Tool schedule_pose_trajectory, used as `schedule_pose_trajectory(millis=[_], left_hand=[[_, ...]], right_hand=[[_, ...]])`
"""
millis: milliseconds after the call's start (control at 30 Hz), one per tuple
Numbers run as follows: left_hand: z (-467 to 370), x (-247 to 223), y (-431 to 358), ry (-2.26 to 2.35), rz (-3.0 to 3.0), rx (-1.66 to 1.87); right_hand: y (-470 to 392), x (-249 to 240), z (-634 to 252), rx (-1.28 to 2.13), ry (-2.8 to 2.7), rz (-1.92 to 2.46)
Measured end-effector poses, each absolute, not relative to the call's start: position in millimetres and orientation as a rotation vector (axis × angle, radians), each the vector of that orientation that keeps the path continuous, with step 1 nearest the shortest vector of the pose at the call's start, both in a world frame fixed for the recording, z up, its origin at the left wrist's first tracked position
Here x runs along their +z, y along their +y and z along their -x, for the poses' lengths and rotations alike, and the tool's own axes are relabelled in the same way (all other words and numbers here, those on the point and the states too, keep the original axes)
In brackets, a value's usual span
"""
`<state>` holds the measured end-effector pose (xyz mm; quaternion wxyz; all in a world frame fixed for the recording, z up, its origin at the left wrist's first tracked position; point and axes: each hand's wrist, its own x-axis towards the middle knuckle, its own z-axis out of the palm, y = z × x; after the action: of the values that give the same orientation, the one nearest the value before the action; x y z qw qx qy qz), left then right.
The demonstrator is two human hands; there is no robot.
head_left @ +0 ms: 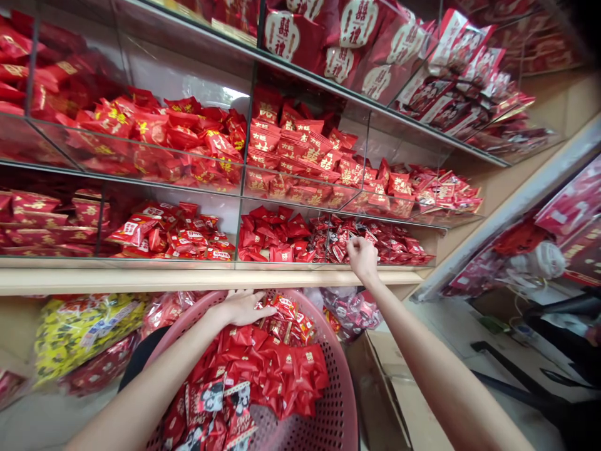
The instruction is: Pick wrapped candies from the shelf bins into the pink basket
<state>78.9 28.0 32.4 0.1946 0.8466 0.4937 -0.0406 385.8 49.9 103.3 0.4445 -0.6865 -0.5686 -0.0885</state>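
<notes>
My left hand [245, 307] lies at the far rim of a pink perforated plastic basket [345, 376], fingers spread, over the red packets near that side. Inside the basket are plain red packets [282, 369] with small gold print and patterned packets [213, 401] with black-and-white figures. My right hand [363, 255] is at the front of the lowest shelf, its fingers curled together. Small red, black and white packets [338, 245] lie just beyond it. Whatever its fingers hold, if anything, is hidden.
Clear-fronted shelf compartments hold more red packets [159, 134], with larger bags [350, 25] higher up. A wooden shelf edge [117, 279] runs above the basket. Yellow bagged goods [89, 332] lie lower left. A cardboard box [380, 388] stands right of the basket.
</notes>
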Motion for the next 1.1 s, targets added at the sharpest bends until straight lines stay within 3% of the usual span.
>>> schedule_pose_trajectory(millis=[133, 367, 733, 1100], left_hand=[[-80, 34, 28, 1.385, -2.376, -0.133], [-82, 35, 25, 1.372, -2.368, -0.133], [-80, 35, 26, 1.355, -2.404, -0.137], [-78, 32, 28, 1.361, -2.387, -0.150]], right_hand=[[21, 107, -384, -0.052, -1.269, 1.519], [-75, 94, -328, 0.540, -1.104, 1.331], [-162, -17, -204, 1.696, -1.127, 1.501], [-176, -74, -144, 1.912, -1.157, 1.592]])
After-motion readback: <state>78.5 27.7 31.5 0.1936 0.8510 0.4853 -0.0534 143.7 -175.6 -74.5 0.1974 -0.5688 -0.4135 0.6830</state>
